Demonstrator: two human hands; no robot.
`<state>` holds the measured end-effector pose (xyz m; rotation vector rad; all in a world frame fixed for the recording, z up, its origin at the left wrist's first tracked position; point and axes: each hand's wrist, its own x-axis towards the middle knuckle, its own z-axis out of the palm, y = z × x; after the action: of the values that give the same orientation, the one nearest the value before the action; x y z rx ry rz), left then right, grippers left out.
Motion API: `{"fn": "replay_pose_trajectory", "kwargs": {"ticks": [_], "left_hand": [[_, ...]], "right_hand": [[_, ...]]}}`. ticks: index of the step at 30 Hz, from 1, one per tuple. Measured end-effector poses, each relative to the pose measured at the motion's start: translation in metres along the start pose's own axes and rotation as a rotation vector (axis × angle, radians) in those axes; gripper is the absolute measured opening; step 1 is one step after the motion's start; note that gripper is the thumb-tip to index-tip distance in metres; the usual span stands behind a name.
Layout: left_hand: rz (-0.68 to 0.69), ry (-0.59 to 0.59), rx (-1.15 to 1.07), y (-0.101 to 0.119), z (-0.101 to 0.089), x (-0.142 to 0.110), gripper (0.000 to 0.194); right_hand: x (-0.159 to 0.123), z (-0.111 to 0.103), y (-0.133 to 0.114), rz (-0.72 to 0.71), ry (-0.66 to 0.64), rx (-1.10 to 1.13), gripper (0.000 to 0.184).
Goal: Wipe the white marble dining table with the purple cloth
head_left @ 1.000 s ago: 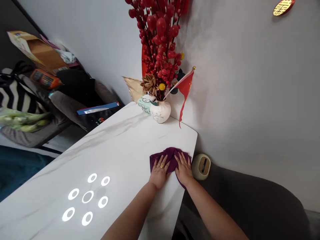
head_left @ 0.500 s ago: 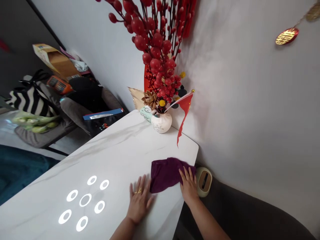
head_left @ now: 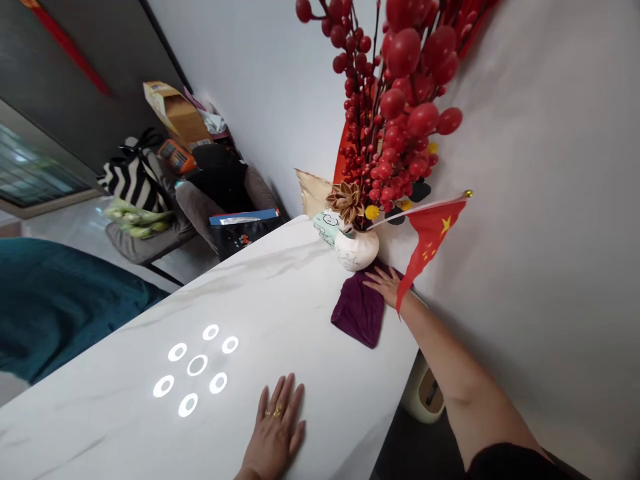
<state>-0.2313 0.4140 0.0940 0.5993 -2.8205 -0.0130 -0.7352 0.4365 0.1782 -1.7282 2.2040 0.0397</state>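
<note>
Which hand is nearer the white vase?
Right hand, on the purple cloth just beside the vase; the left hand lies flat on the table, much farther away.

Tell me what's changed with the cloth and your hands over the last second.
The right hand has slid the purple cloth along the table's wall side up to the white vase, and its fingers lie on the cloth's far end. The left hand has let go of the cloth and rests flat on the table. The vase stayed put.
</note>
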Motion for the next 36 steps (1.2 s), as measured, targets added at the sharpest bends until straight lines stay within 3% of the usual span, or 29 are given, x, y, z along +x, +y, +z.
{"fn": "replay_pose_trajectory", "kwargs": {"ticks": [2,6,10,15,21,25,28,33,36], "left_hand": [[-0.001,-0.009,0.024,-0.001,-0.001,-0.001,0.078],[0.028,0.009,0.055,-0.002,-0.004,0.000,0.077],[0.023,0.027,0.063,-0.003,-0.007,0.002,0.079],[0.045,0.029,0.081,-0.004,-0.008,0.002,0.082],[0.017,0.013,0.054,-0.004,-0.004,0.001,0.083],[0.029,0.026,0.016,-0.003,0.000,0.001,0.085],[0.018,0.033,-0.025,-0.002,0.000,0.001,0.086],[-0.001,0.034,-0.059,-0.001,0.001,0.000,0.085],[-0.004,0.037,-0.060,-0.001,0.002,-0.001,0.084]], "right_hand": [[0.007,0.000,-0.007,0.093,0.075,0.012,0.067],[0.011,0.019,-0.034,0.408,0.245,0.099,0.062],[0.035,0.034,-0.057,0.624,0.224,0.164,0.079],[0.067,0.029,-0.057,0.630,0.165,0.127,0.074],[0.074,0.017,-0.053,0.560,0.143,0.097,0.068],[0.047,0.023,-0.049,0.564,0.192,0.040,0.070],[-0.005,0.040,-0.034,0.639,0.190,0.020,0.071],[-0.096,0.076,-0.014,0.902,0.262,0.035,0.068],[-0.101,0.087,-0.023,1.016,0.329,0.048,0.068]]}}
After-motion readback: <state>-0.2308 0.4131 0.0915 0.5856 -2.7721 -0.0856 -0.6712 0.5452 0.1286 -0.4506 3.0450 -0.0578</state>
